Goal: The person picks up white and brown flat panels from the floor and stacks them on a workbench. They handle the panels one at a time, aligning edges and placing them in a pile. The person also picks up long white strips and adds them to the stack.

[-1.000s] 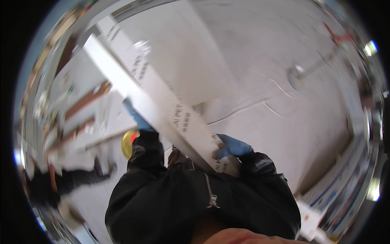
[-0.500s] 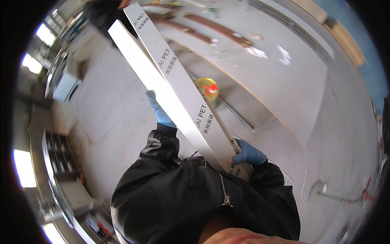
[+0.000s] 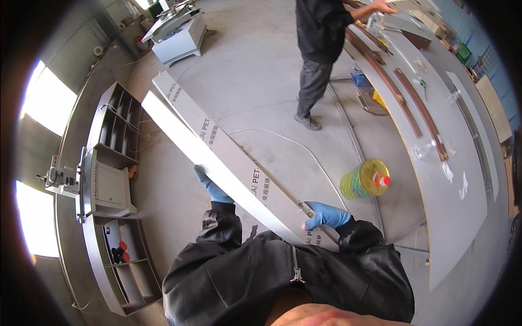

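Note:
I carry a long white panel with a grey film on its face, slanting from upper left down to my chest. My left hand, in a blue glove, grips the panel's left edge about midway along. My right hand, also blue-gloved, is closed on the panel's near end by my black jacket. The panel's far end points toward a grey shelf unit.
Another person in dark clothes stands ahead at a long white workbench with brown curved strips on it. A yellow jug with a red cap sits on the concrete floor by the bench. A white machine stands far left.
I have turned with the panel: the view swung so the workbench and yellow jug moved to the right, and the shelf unit and the other person came into sight. Both hands keep their grip.

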`<control>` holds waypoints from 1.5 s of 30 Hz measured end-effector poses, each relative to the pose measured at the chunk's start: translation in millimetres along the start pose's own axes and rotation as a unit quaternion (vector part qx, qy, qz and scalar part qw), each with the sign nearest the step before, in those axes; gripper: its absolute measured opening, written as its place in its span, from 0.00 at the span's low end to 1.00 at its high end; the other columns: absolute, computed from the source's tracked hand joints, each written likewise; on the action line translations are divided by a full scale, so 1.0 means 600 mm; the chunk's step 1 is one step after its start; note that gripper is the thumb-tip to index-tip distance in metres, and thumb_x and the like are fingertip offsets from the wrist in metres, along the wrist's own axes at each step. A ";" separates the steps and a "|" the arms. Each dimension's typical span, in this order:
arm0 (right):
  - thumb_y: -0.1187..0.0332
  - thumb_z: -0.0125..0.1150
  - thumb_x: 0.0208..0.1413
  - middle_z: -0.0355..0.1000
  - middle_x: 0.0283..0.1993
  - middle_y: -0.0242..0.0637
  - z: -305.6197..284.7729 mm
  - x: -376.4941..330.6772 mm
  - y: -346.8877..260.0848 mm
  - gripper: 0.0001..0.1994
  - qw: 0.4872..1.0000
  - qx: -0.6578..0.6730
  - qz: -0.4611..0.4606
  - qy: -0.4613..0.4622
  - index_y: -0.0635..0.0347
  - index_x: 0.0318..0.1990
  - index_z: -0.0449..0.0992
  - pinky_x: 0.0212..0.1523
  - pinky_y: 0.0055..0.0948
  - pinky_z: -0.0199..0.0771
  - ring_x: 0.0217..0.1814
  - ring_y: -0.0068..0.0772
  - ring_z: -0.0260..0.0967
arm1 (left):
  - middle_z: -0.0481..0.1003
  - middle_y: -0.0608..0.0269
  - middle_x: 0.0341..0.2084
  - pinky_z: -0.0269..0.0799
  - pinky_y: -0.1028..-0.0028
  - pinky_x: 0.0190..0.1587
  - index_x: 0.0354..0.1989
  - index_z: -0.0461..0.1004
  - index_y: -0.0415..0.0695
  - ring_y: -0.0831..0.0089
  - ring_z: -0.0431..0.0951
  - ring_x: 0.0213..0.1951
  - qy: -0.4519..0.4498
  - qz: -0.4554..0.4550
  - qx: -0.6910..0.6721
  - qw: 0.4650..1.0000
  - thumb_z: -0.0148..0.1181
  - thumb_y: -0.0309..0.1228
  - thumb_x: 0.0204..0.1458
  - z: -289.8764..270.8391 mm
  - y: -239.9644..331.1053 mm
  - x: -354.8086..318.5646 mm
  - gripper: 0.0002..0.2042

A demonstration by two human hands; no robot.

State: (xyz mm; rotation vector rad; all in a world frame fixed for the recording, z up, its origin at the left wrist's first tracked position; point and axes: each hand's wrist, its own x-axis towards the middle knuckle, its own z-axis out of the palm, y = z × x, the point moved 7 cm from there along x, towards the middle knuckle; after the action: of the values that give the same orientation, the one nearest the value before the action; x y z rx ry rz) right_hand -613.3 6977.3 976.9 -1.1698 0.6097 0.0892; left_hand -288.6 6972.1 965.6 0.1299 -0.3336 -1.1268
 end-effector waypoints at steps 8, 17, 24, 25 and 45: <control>0.69 0.71 0.51 0.75 0.47 0.38 -0.134 0.223 -0.088 0.30 0.989 0.001 -0.023 -0.146 0.69 0.62 0.69 0.48 0.26 0.75 0.47 0.26 0.74 | 0.71 0.57 0.65 0.67 0.55 0.68 0.72 0.61 0.46 0.58 0.72 0.62 0.060 0.176 0.105 0.977 0.59 0.64 0.57 -0.098 0.095 0.108 0.43; 0.72 0.70 0.52 0.78 0.48 0.40 -0.201 0.470 -0.300 0.29 0.955 0.044 0.036 -0.290 0.67 0.62 0.70 0.46 0.29 0.80 0.45 0.27 0.78 | 0.68 0.56 0.66 0.65 0.53 0.68 0.75 0.57 0.50 0.58 0.68 0.63 0.207 0.306 0.266 0.890 0.53 0.68 0.59 -0.093 0.266 0.270 0.44; 0.71 0.73 0.52 0.74 0.60 0.44 -0.315 0.676 -0.397 0.39 0.944 -0.008 0.049 -0.327 0.68 0.72 0.61 0.57 0.29 0.76 0.59 0.29 0.73 | 0.64 0.60 0.71 0.57 0.53 0.73 0.77 0.53 0.53 0.57 0.66 0.67 0.212 0.328 0.190 0.901 0.45 0.64 0.65 -0.218 0.310 0.461 0.39; 0.71 0.73 0.52 0.74 0.59 0.44 -0.326 0.703 -0.409 0.39 0.948 -0.014 0.057 -0.311 0.68 0.71 0.61 0.57 0.29 0.76 0.58 0.29 0.73 | 0.64 0.60 0.71 0.57 0.52 0.73 0.77 0.53 0.53 0.57 0.66 0.67 0.224 0.331 0.197 0.895 0.45 0.64 0.65 -0.234 0.323 0.494 0.39; 0.69 0.71 0.53 0.75 0.56 0.42 -1.028 1.060 -0.898 0.35 0.984 0.049 -0.050 -0.166 0.69 0.68 0.65 0.56 0.31 0.74 0.54 0.30 0.73 | 0.70 0.59 0.62 0.67 0.58 0.66 0.73 0.59 0.49 0.59 0.71 0.60 0.032 0.056 0.161 0.985 0.56 0.67 0.58 -0.347 0.081 1.621 0.43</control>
State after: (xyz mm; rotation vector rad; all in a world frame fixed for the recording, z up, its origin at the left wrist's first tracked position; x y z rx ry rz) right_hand -128.7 6060.8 959.5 -1.0592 0.2576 0.1638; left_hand 197.0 6102.4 973.1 0.4272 -0.4587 -0.9497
